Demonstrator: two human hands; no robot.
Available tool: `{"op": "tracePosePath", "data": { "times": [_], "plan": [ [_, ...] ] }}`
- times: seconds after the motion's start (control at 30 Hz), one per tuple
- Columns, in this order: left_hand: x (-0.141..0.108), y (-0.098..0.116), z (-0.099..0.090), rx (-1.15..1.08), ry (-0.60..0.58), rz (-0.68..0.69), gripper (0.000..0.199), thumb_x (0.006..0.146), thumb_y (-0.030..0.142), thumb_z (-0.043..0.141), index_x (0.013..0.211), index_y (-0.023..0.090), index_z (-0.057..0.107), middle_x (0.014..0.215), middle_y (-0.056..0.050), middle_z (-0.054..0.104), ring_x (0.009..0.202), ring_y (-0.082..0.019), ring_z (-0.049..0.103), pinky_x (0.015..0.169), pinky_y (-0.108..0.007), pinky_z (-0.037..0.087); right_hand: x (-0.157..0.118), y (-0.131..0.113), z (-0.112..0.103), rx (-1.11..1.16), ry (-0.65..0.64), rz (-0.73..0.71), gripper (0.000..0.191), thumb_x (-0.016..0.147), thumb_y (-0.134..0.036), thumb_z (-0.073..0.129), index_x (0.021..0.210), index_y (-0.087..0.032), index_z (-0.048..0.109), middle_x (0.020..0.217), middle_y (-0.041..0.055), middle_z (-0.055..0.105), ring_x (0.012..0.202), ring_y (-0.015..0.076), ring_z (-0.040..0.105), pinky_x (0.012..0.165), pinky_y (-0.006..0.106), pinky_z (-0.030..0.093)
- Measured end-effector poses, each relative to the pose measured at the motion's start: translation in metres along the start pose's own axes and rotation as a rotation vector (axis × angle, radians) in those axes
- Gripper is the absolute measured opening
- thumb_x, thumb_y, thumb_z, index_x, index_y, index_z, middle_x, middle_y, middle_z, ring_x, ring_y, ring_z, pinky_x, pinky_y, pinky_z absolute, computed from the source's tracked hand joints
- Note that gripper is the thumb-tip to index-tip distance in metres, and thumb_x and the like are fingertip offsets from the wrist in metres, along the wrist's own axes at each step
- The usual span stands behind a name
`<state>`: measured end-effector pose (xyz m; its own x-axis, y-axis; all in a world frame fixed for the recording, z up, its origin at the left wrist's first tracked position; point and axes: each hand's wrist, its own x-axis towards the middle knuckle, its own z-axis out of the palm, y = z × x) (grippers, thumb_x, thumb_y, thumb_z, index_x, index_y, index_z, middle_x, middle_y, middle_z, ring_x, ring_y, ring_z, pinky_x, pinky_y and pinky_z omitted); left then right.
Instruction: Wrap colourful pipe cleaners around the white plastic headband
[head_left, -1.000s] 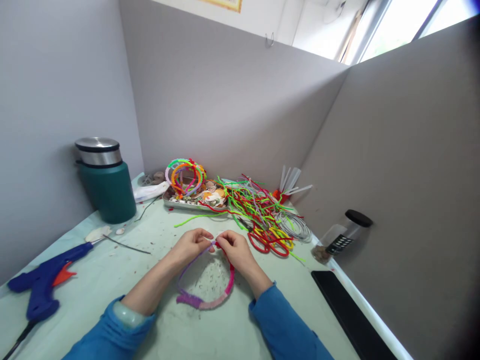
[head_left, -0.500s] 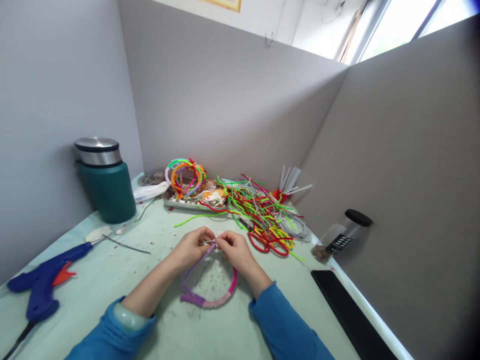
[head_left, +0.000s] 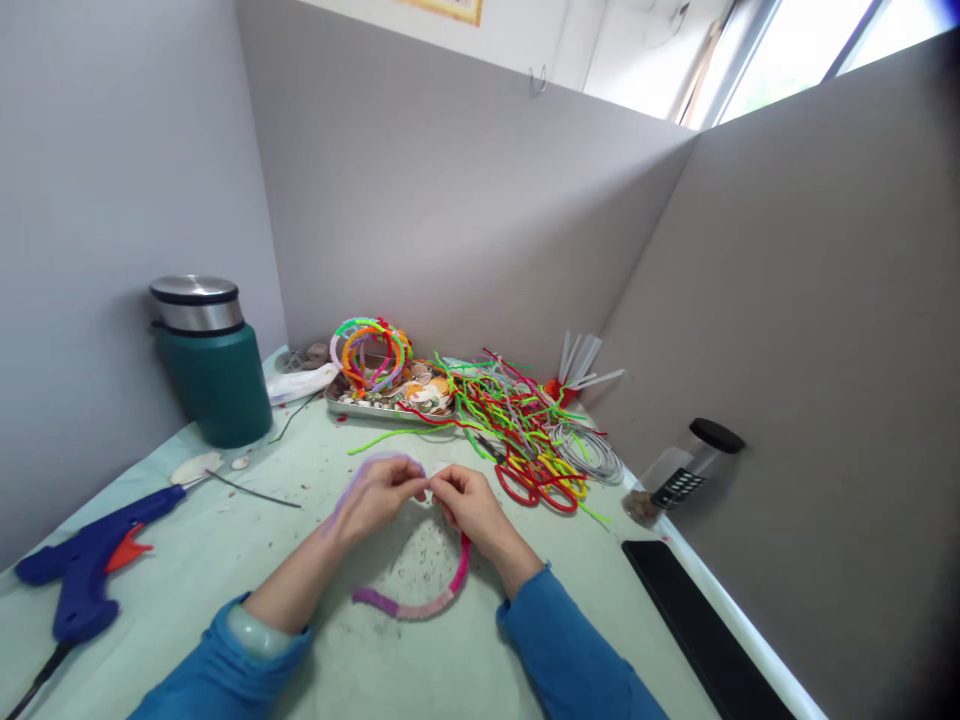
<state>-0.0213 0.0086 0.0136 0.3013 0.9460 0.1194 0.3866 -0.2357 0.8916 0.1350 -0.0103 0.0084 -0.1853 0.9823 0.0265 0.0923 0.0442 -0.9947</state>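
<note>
Close together over the table, my left hand [head_left: 379,502] and my right hand [head_left: 466,502] meet at pinched fingertips. A curved wire band [head_left: 427,608] wrapped in purple, pale pink and hot pink pipe cleaner hangs below my right hand, which grips its upper end. The fuzzy purple end of the band points left above the tabletop. Between my left fingertips is a thin light-purple pipe cleaner [head_left: 352,490]; its blurred length loops behind my left hand toward the wrist. The exact joint at the fingertips is hidden.
Red-handled scissors [head_left: 536,488] lie beside a heap of colourful pipe cleaners [head_left: 499,400]. A metal tray [head_left: 390,410] of shells holds finished-looking hoops [head_left: 371,355]. Left are a blue glue gun [head_left: 90,570] and green flask [head_left: 214,385]; right, a clear jar [head_left: 667,485] and black slab [head_left: 697,620].
The light-purple pipe cleaner has swung from inside the loop to the far side of my left hand. The band's purple end has shifted slightly left; both hands stay nearly in place.
</note>
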Motion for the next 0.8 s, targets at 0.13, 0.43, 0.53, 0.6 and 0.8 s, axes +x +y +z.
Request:
{"op": "tracePosePath", "data": {
  "times": [0.13,0.43,0.53,0.6,0.8],
  "plan": [
    [0.003,-0.002,0.001,-0.032,-0.007,-0.038,0.028,0.070,0.040,0.055,0.064,0.014,0.060,0.062,-0.005,0.064,0.053,-0.013,0.050,0.051,-0.023,0.032,-0.003,-0.003,0.001,0.048,-0.047,0.048,0.015,0.075,-0.029,0.051,0.067,-0.016,0.051,0.045,-0.0078,0.041,0.034,0.0049,0.032,0.032,0.017,0.021],
    [0.003,-0.006,0.001,-0.045,0.035,-0.101,0.031,0.066,0.044,0.057,0.064,0.014,0.058,0.053,-0.003,0.062,0.046,-0.012,0.047,0.046,-0.021,0.028,0.002,0.010,0.003,-0.168,0.021,-0.129,0.013,0.073,-0.028,0.055,0.071,-0.015,0.056,0.055,-0.0053,0.048,0.046,0.0061,0.038,0.044,0.018,0.029],
    [0.004,-0.010,0.002,-0.048,0.022,-0.099,0.031,0.068,0.045,0.056,0.063,0.015,0.056,0.051,-0.002,0.061,0.046,-0.012,0.047,0.046,-0.021,0.029,0.000,0.010,0.005,-0.272,0.051,-0.203,0.012,0.073,-0.028,0.054,0.070,-0.016,0.055,0.059,-0.0037,0.051,0.052,0.0078,0.041,0.049,0.019,0.031],
    [0.004,-0.010,0.003,-0.050,0.012,-0.098,0.030,0.069,0.045,0.055,0.064,0.015,0.055,0.050,-0.001,0.060,0.046,-0.012,0.049,0.047,-0.021,0.031,-0.002,0.010,0.007,-0.361,0.082,-0.255,0.013,0.074,-0.027,0.052,0.068,-0.017,0.055,0.058,-0.0036,0.051,0.053,0.0086,0.041,0.050,0.019,0.031],
    [0.001,-0.002,0.006,-0.023,0.068,-0.073,0.028,0.070,0.044,0.054,0.063,0.017,0.052,0.052,0.000,0.060,0.050,-0.014,0.053,0.050,-0.022,0.034,-0.003,0.011,0.009,-0.489,0.173,-0.296,0.010,0.071,-0.023,0.051,0.063,-0.018,0.054,0.055,-0.0038,0.049,0.053,0.0098,0.042,0.051,0.020,0.030]
  ]
}}
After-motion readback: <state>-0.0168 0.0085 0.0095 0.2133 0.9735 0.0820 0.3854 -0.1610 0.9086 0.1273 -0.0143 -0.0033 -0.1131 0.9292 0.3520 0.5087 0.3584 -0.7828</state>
